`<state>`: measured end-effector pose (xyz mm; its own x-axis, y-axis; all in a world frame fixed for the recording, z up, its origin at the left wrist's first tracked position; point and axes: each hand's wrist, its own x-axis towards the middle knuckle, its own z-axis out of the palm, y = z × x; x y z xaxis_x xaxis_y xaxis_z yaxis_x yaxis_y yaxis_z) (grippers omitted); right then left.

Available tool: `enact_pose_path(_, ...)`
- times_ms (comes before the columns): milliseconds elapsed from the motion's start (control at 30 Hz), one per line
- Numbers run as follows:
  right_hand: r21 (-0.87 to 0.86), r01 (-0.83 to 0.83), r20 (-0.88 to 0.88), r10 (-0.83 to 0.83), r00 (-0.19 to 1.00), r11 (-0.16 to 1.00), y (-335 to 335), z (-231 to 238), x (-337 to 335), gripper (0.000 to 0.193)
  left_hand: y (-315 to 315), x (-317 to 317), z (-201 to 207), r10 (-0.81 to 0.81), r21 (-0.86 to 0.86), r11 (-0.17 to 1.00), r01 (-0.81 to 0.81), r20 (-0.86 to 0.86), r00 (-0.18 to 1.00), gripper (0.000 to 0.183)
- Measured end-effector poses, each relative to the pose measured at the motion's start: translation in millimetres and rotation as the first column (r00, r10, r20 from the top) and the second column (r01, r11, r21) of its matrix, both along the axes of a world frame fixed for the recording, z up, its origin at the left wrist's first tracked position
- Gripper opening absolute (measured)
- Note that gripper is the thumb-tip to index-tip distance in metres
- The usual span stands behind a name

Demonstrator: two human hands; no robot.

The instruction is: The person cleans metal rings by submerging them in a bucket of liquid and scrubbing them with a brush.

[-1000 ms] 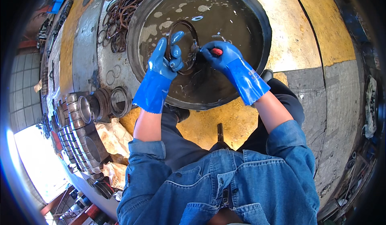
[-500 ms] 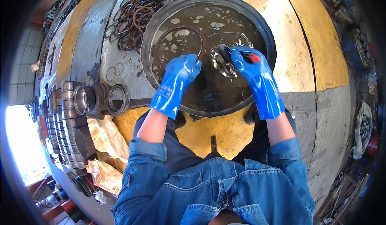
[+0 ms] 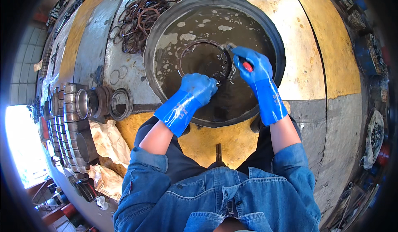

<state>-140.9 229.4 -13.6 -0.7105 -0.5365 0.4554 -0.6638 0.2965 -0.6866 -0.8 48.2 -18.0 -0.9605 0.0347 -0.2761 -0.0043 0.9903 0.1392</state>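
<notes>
A wide dark round basin (image 3: 150,45) of murky, foamy water stands in front of me. My left hand (image 3: 197,88), in a blue rubber glove, is closed on the near edge of a large thin ring (image 3: 204,41), which lies partly in the water. My right hand (image 3: 255,66), gloved the same way, grips a tool with a red handle end (image 3: 248,66). The tool's far end meets the ring's right side, where the water is stirred up; its working head is not clear to see.
Left of the basin lies a tangled heap of rusty rings (image 3: 143,18). Nearer are stacked metal rings (image 3: 121,103), rows of metal cylinders (image 3: 71,120) and crumpled brown paper (image 3: 108,143). A clear plastic bag (image 3: 374,134) of small parts sits far right.
The ring has shifted right and nearer to me with my left hand. My right hand has turned the tool inward and brought it to the ring's right side.
</notes>
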Motion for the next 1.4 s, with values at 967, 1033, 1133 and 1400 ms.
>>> enact_pose_path(967, -0.273, 0.384, 0.53, -0.195, 0.825, 0.882, 36, 30, -17, 0.019, -130, -86, 145, -0.312, -0.437, 0.899, -0.001, -0.642, 0.7, 0.033)
enact_pose_path(1033, -0.253, 0.404, 0.521, -0.228, 0.822, 0.879, 38, 29, -20, 0.02, -150, -108, 183, -0.27, -0.491, 0.844, -0.216, -0.737, 0.619, 0.042)
enact_pose_path(1133, -0.274, 0.414, 0.589, -0.189, 0.786, 0.868, 45, 25, -30, 0.024, -140, -123, 170, -0.103, -0.351, 0.901, -0.256, -0.744, 0.66, 0.041)
enact_pose_path(1400, -0.223, 0.463, 0.701, -0.189, 0.688, 0.858, 42, 33, -28, 0.023, -40, -67, -15, 0.183, -0.003, 0.983, -0.185, -0.111, 0.977, 0.052)
